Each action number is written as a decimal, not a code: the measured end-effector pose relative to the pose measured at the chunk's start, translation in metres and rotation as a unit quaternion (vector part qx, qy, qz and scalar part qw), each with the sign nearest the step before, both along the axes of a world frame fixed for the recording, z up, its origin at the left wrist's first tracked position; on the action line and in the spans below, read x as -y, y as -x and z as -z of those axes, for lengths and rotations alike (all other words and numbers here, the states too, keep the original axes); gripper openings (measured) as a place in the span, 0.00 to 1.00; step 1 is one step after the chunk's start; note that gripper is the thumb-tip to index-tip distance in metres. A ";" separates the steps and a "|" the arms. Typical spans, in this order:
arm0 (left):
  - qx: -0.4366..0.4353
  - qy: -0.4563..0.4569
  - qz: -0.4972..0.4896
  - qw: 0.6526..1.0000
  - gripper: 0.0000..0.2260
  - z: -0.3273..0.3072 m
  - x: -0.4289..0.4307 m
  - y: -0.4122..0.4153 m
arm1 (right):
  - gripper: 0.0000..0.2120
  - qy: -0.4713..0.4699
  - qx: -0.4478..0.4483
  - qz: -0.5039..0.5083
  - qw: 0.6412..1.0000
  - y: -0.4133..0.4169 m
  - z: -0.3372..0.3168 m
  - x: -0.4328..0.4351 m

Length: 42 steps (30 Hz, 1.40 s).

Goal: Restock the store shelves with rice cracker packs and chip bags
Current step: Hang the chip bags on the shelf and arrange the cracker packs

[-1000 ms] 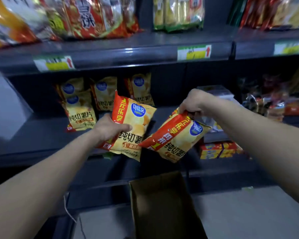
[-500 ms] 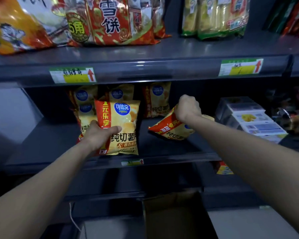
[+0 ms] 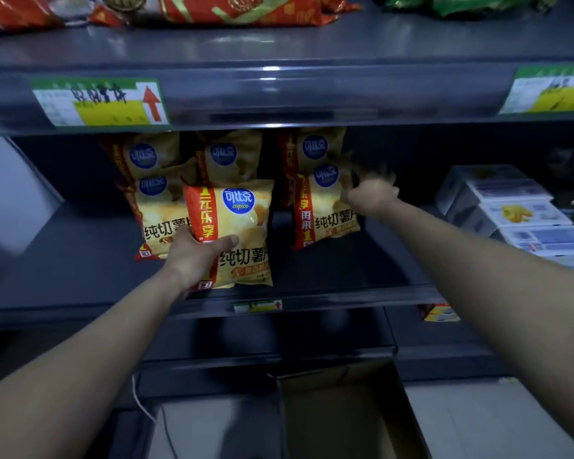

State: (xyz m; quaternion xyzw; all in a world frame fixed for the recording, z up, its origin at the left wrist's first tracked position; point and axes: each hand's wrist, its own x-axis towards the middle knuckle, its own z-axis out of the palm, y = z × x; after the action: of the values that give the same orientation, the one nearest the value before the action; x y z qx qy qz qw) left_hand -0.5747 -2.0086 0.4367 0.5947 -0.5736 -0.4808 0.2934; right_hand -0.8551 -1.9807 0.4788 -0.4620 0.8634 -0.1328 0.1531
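A yellow and red chip bag [image 3: 242, 226] stands upright at the front of the dark middle shelf [image 3: 80, 260], and my left hand [image 3: 196, 256] grips its lower left corner. Right of it a second chip bag [image 3: 325, 207] stands upright on the shelf. My right hand [image 3: 371, 195] is at that bag's right edge, its fingers spread and blurred. Several more chip bags [image 3: 153, 157] of the same kind stand behind both. Red rice cracker packs [image 3: 239, 8] lie on the shelf above.
White boxes [image 3: 517, 210] are stacked on the middle shelf at the right. An open cardboard box [image 3: 338, 409] sits on the floor below, between my arms. A price label [image 3: 96, 101] with a red arrow hangs on the upper shelf's edge.
Both bags went from the air in front of the shelf onto it. The right bag, tilted before, now stands upright in front of the back row, and my right fingers have spread.
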 end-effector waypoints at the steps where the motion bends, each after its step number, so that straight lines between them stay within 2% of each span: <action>1: -0.003 -0.002 -0.002 1.000 0.26 0.002 0.001 0.002 | 0.32 0.011 0.028 0.018 0.999 0.005 0.007 -0.001; 5: -0.022 0.005 -0.012 1.000 0.22 0.006 0.004 0.011 | 0.40 0.031 0.109 0.053 0.992 0.008 0.033 -0.004; 8: -0.040 0.004 -0.023 0.999 0.25 0.007 0.006 0.014 | 0.44 0.041 0.156 0.054 0.986 0.005 0.049 -0.002; 11: -0.057 0.006 -0.035 0.998 0.26 0.007 0.013 0.018 | 0.47 0.040 0.165 0.061 0.984 0.003 0.060 0.001; 16: -0.101 -0.010 -0.039 0.994 0.24 0.010 0.031 0.030 | 0.45 0.067 0.159 0.060 0.983 0.000 0.074 0.007; 19: -0.096 -0.027 -0.024 0.995 0.20 0.014 0.041 0.041 | 0.42 0.080 0.168 0.060 0.981 0.001 0.080 0.008; 22: -0.091 -0.052 -0.012 0.994 0.23 0.021 0.055 0.049 | 0.42 0.089 0.182 0.068 0.977 0.004 0.086 0.008; 25: -0.058 -0.063 -0.002 0.996 0.21 0.025 0.067 0.053 | 0.41 0.085 0.196 0.080 0.974 0.006 0.091 0.008; 29: 0.018 -0.006 -0.033 0.999 0.27 0.027 0.069 0.055 | 0.42 0.084 0.201 0.088 0.972 0.006 0.097 0.006; 34: 0.024 0.033 -0.044 0.998 0.29 0.030 0.057 0.055 | 0.43 0.085 0.213 0.083 0.970 0.006 0.097 0.004; 36: 0.054 0.087 -0.072 0.992 0.24 0.032 0.051 0.055 | 0.44 0.087 0.215 0.088 0.969 0.007 0.096 0.004; 38: 0.090 0.180 -0.086 0.976 0.15 0.032 0.044 0.054 | 0.44 0.091 0.220 0.091 0.967 0.008 0.096 0.004; 40: 0.109 0.229 -0.018 0.967 0.10 0.033 0.037 0.056 | 0.44 0.093 0.223 0.089 0.966 0.008 0.098 0.004; 42: 0.121 0.203 0.100 0.967 0.08 0.032 0.027 0.063 | 0.45 0.092 0.224 0.091 0.966 0.008 0.100 0.003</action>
State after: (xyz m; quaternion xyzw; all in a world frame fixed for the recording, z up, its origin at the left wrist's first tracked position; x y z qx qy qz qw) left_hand -0.6381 -2.0356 0.4051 0.5162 -0.7469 -0.3055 0.2870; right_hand -0.8632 -1.9835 0.3788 -0.3521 0.8297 -0.3248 0.2866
